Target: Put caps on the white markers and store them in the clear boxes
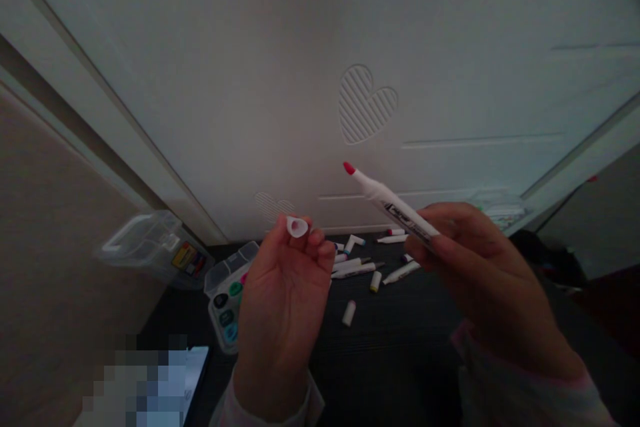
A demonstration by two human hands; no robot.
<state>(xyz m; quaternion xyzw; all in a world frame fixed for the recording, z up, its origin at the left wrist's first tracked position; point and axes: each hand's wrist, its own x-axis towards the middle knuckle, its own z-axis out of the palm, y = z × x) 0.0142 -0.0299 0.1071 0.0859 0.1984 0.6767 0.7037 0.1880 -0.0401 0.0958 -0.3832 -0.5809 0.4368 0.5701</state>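
A white marker (395, 208) with a bare red tip points up and to the left. My right hand (480, 267) grips it near its lower end, fingers closed round the barrel. Between the fingertips of my left hand (285, 293) is a white marker cap (297, 227), its open end facing me with some pink inside. The cap and the marker are apart. Behind and below the hands, several uncapped markers (357, 271) lie scattered on the dark tabletop, with a loose cap (349, 313) nearer to me.
A clear case (220, 330) of coloured marker ends stands left, partly hidden by my left hand. Behind it rises a clear lid or box (155, 247). A phone (197, 373) lies at the lower left. A white panel with a heart relief (367, 107) closes off the back.
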